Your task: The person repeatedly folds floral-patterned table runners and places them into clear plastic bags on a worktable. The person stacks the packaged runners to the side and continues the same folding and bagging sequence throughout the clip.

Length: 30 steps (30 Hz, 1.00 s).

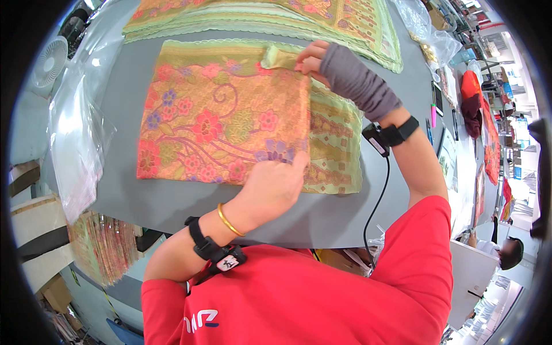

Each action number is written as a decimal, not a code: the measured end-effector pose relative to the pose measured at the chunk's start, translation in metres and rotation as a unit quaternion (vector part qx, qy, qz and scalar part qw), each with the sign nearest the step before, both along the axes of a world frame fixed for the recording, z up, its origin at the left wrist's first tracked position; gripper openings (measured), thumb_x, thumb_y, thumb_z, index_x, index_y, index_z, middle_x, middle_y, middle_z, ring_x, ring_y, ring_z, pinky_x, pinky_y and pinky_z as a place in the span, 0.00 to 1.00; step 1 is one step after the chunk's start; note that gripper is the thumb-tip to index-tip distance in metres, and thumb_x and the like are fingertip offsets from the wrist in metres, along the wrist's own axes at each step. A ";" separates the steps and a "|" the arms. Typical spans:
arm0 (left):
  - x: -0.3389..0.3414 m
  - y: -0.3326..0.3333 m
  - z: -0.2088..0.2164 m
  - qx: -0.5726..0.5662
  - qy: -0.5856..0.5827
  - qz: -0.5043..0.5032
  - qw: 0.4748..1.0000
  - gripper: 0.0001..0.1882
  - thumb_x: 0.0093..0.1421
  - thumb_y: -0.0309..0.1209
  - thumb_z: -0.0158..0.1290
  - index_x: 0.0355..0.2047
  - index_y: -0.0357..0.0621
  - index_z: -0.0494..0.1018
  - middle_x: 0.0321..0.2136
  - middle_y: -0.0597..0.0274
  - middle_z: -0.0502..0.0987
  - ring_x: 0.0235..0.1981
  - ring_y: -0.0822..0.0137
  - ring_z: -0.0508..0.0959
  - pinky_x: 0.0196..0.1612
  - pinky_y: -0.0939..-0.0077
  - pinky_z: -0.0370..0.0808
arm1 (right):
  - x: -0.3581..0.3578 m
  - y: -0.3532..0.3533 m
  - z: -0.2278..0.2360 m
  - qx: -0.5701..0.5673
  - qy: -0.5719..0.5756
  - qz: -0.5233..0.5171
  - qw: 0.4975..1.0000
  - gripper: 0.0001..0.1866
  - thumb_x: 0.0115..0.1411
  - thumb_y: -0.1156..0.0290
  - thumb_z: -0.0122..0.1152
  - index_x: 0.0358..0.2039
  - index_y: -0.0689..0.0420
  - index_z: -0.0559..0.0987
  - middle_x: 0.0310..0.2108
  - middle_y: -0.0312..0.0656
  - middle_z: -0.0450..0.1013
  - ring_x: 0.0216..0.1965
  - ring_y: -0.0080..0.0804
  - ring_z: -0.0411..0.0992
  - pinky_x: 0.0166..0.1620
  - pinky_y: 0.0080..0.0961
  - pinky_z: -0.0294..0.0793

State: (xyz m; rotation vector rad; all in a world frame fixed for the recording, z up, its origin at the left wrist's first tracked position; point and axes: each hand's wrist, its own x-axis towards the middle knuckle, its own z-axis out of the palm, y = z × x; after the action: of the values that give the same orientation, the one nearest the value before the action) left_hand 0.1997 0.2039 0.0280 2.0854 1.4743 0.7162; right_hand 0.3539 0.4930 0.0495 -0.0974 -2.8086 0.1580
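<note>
A folded floral cloth (221, 123), orange with pink and purple flowers and a green scalloped far edge, lies on the grey table. My right hand (315, 57), in a grey fingerless sleeve, pinches the cloth at its far right corner, where a green flap is turned back. At the near right corner my left hand (273, 187), with a gold bangle on the wrist, closes on the cloth's edge; some of its fingers are hidden. A green patterned layer (336, 146) shows from under the floral part on the right.
A stack of similar green-edged cloths (259, 22) lies at the far side of the grey table (121, 115). Clear plastic bags (80, 132) hang along the left edge. A phone (438, 99) and pens (433, 115) lie at right. A cable (376, 213) trails from my right wrist.
</note>
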 end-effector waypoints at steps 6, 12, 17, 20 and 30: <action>-0.035 -0.012 0.008 -0.059 0.018 -0.045 0.997 0.17 0.64 0.39 0.63 0.44 0.41 0.72 0.26 0.50 0.80 0.30 0.47 0.82 0.33 0.51 0.77 | 0.009 0.005 -0.009 0.040 -0.076 -0.114 0.990 0.14 0.55 0.76 0.68 0.43 0.49 0.84 0.53 0.39 0.78 0.54 0.47 0.74 0.54 0.41 0.80; -0.131 -0.054 0.016 -0.036 0.162 0.123 0.978 0.15 0.61 0.36 0.66 0.41 0.42 0.77 0.38 0.54 0.73 0.45 0.52 0.78 0.44 0.60 0.77 | -0.030 0.009 0.009 0.058 -0.127 -0.058 0.988 0.16 0.52 0.70 0.71 0.43 0.51 0.85 0.51 0.42 0.78 0.56 0.48 0.73 0.58 0.41 0.76; -0.167 -0.083 0.002 -0.003 0.027 0.194 0.981 0.18 0.60 0.33 0.68 0.47 0.41 0.77 0.44 0.53 0.73 0.47 0.51 0.77 0.47 0.59 0.77 | -0.060 0.051 0.044 0.018 -0.218 -0.244 0.945 0.14 0.61 0.68 0.69 0.47 0.54 0.83 0.53 0.48 0.78 0.57 0.54 0.74 0.59 0.44 0.76; -0.196 -0.093 -0.004 0.034 0.054 0.379 0.923 0.19 0.59 0.33 0.69 0.47 0.40 0.77 0.45 0.53 0.74 0.47 0.49 0.76 0.48 0.59 0.76 | -0.137 0.049 0.015 -0.071 -0.151 -0.129 0.978 0.17 0.65 0.65 0.69 0.53 0.54 0.81 0.55 0.51 0.77 0.56 0.56 0.75 0.60 0.47 0.75; -0.302 -0.093 -0.014 -0.067 0.011 0.466 0.882 0.13 0.65 0.32 0.64 0.34 0.40 0.70 0.23 0.60 0.67 0.26 0.64 0.68 0.32 0.66 0.70 | -0.372 0.031 -0.031 -0.100 -0.203 0.065 0.972 0.14 0.64 0.72 0.69 0.50 0.54 0.83 0.51 0.46 0.78 0.50 0.47 0.77 0.54 0.45 0.77</action>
State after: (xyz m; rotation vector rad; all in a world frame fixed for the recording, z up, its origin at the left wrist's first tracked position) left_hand -0.1023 0.1114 0.0139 1.1807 2.4646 0.8679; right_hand -0.0182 0.5245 0.0181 0.0105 -3.1996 0.5049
